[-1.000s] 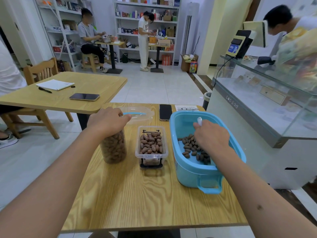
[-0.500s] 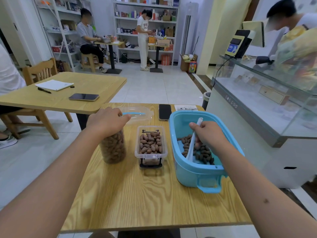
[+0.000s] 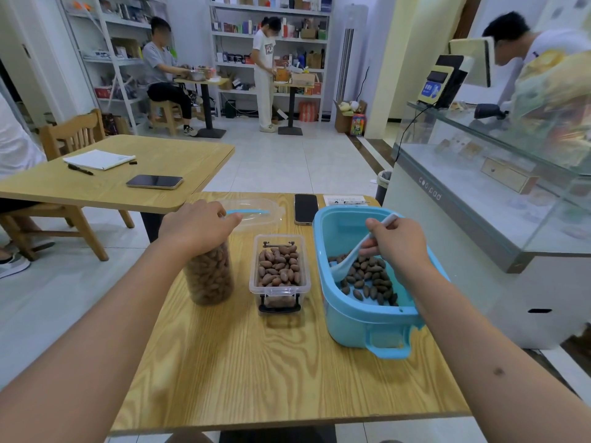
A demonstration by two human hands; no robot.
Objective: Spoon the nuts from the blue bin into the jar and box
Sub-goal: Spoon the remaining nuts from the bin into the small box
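Right hand [image 3: 396, 243] reaches into the blue bin [image 3: 367, 318] at the near right of the wooden table [image 3: 271, 372], its fingers curled round the handle of a white spoon [image 3: 350, 255]. That spoon slants down and left, and its bowl lies low among the dark nuts [image 3: 367, 276] that cover part of the bin's floor; whether any nuts sit in the bowl cannot be told. The bin's handle faces the near edge of the table.

Left of the bin, just beside it, stands the clear box [image 3: 279, 273] with a black latch on its near end. It is open-topped and heaped with brown nuts almost to the rim.

Farther left, the left hand [image 3: 196, 228] rests over the top of the jar [image 3: 209, 276], fingers curled down around its mouth and hiding the opening. The jar stands upright and nuts fill it as far up as can be seen below the hand.

Behind the jar and box lies a clear lid [image 3: 256, 214] with a blue strip across it. To its right, a dark phone [image 3: 306, 208] lies flat, and a printed sheet [image 3: 345, 199] sits at the far edge behind the bin.

Beyond, to the left, a second table [image 3: 192, 155] carries another phone [image 3: 154, 181], a notepad [image 3: 99, 159] and a pen [image 3: 80, 169]. A glass counter [image 3: 479, 199] runs along the right.
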